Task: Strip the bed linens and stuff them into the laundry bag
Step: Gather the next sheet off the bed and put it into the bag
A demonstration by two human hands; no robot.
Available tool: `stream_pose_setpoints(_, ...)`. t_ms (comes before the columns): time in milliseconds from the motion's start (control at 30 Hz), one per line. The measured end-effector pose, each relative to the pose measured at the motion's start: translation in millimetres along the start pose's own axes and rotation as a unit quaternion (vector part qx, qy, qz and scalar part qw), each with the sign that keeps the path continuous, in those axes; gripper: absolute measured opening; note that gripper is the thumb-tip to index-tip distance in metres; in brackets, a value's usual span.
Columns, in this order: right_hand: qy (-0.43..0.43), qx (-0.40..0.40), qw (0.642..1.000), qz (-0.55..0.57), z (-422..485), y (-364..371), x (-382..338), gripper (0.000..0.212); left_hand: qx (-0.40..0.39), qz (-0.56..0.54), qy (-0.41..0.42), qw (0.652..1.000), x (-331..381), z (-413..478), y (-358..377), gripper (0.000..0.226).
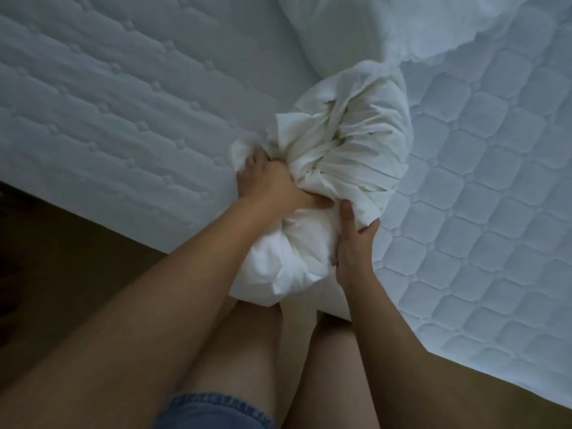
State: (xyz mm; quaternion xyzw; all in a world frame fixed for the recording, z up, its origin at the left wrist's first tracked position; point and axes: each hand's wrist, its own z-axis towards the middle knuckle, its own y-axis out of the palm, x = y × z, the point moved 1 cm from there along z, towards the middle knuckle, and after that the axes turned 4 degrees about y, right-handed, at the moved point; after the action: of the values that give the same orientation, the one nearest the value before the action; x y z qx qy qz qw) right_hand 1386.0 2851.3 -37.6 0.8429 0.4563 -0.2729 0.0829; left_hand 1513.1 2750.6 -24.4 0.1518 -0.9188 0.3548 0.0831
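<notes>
head view.

- linen bundle (346,134): white, twisted and creased at the far end, smoother and puffed at the near end. resting on the mattress corner, near end overhanging toward the legs. pillow inside or cloth only: cannot tell.
- left grip (272,181): fingers curled tight into a wad of cloth at the bundle's left side, probably to gather loose fabric into one handful.
- right grip (353,246): clasped round the bundle's right flank, thumb on top, probably to steady the mass against the other pull.
- mattress (479,196): quilted, bare, so apparently stripped already.
- second white heap (387,26): at the far edge, just beyond the bundle. pillow or duvet, unclear.
- floor (62,243): brown, beside the bed.
- laundry bag: not in view.
- stage, as judged: gathering under way, stuffing not yet begun.
</notes>
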Motion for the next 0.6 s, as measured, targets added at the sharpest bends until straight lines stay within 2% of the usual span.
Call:
stream_pose_setpoints(67,-0.009,0.003,1.0,0.016,-1,1,3,0.072,-0.008,0.024,0.019,0.999,-5,3,-4,0.142)
stream_pose_setpoints(133,-0.009,-0.008,0.999,0.04,3,-1,4,0.064,-0.046,-0.063,0.015,0.997,-9,7,-1,0.145)
stream_pose_setpoints(233,0.004,-0.042,0.997,0.057,5,-6,2,0.052,-0.029,-0.191,-0.01,0.981,-12,2,3,0.122)
stream_pose_setpoints(300,0.008,-0.056,0.997,0.06,2,-9,1,0.055,-0.028,-0.244,-0.022,0.969,-13,-3,3,0.113)
stream_pose_setpoints(467,-0.033,-0.046,0.998,0.041,-33,-53,-19,0.065,-0.072,-0.433,-0.051,0.897,-1,-44,30,0.128)
stream_pose_setpoints(533,-0.058,-0.049,0.997,0.028,-52,-90,-28,0.064,-0.097,-0.468,-0.03,0.878,18,-69,48,0.123)
stream_pose_setpoints(600,-0.08,-0.041,0.996,0.027,-75,-133,-34,0.063,-0.103,-0.474,-0.008,0.875,43,-99,65,0.12)
